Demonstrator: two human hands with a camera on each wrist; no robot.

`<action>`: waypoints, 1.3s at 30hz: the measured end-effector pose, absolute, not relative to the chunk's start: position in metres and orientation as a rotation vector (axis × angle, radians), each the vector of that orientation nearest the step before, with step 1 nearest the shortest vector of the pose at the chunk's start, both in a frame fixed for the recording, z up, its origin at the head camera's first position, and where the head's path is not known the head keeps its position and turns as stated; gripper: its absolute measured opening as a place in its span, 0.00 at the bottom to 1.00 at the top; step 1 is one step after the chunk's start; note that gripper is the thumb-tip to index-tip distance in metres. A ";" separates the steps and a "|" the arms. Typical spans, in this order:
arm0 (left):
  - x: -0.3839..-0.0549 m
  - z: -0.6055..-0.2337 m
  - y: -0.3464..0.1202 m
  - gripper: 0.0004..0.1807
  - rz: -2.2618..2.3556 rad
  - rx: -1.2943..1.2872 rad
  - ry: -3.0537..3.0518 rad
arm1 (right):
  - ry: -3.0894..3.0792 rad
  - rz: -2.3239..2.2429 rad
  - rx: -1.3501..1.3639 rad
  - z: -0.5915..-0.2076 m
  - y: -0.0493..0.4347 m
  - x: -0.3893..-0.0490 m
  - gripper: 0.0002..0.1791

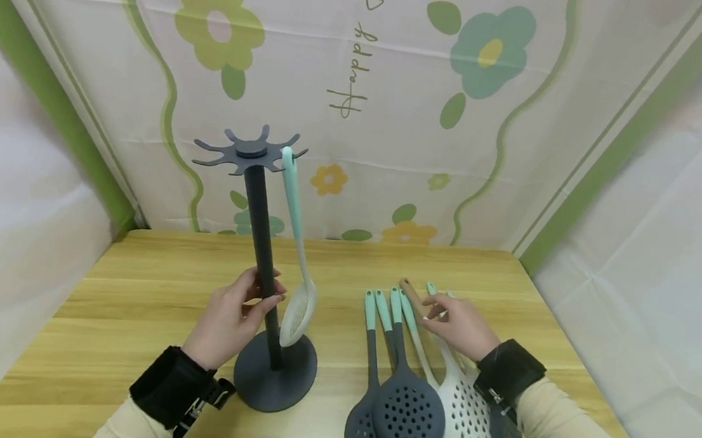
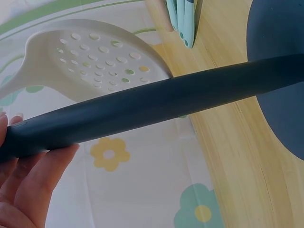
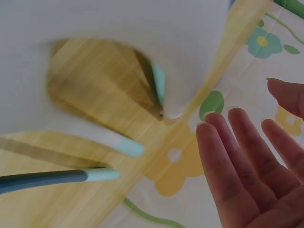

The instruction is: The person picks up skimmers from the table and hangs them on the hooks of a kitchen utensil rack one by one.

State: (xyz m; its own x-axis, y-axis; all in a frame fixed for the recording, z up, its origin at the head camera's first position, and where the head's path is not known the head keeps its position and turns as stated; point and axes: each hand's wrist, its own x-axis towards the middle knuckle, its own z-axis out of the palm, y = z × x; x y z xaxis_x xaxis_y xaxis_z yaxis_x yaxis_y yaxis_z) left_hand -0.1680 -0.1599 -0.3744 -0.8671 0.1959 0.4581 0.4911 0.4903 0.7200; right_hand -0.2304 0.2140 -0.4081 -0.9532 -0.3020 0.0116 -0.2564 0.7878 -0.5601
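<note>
A dark grey utensil stand (image 1: 258,217) rises from a round base on the wooden table. My left hand (image 1: 228,319) holds its pole partway down, fingers and thumb around it. One white skimmer (image 1: 299,313) with a mint handle hangs from the stand's right side; its holed head fills the upper left of the left wrist view. My right hand (image 1: 462,326) is over the handle ends of a pile of utensils, close to a tan handle (image 1: 410,295). In the right wrist view its fingers (image 3: 251,152) are spread and loosely extended, with nothing between them.
On the right of the table (image 1: 146,298) lie a dark grey skimmer (image 1: 409,418), a white slotted turner (image 1: 465,413) and several more mint-handled utensils, overlapping. Behind stands a flower-printed cloth (image 1: 387,173), with white cloth sides at left and right.
</note>
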 end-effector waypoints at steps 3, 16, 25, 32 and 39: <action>-0.169 -0.375 -0.158 0.18 -1.327 -0.572 -2.433 | 2.891 -0.897 -0.434 -0.410 0.220 -0.229 0.20; -0.170 -0.377 -0.159 0.20 -1.235 -0.550 -2.451 | 2.875 -0.872 -0.377 -0.407 0.239 -0.230 0.20; -0.169 -0.377 -0.158 0.20 -1.228 -0.529 -2.461 | 2.852 -0.863 -0.377 -0.403 0.247 -0.228 0.21; -0.169 -0.377 -0.158 0.20 -1.241 -0.526 -2.459 | 2.873 -0.746 -0.350 -0.403 0.258 -0.227 0.22; -0.169 -0.377 -0.158 0.20 -1.234 -0.533 -2.454 | 2.881 -0.688 -0.316 -0.407 0.270 -0.225 0.21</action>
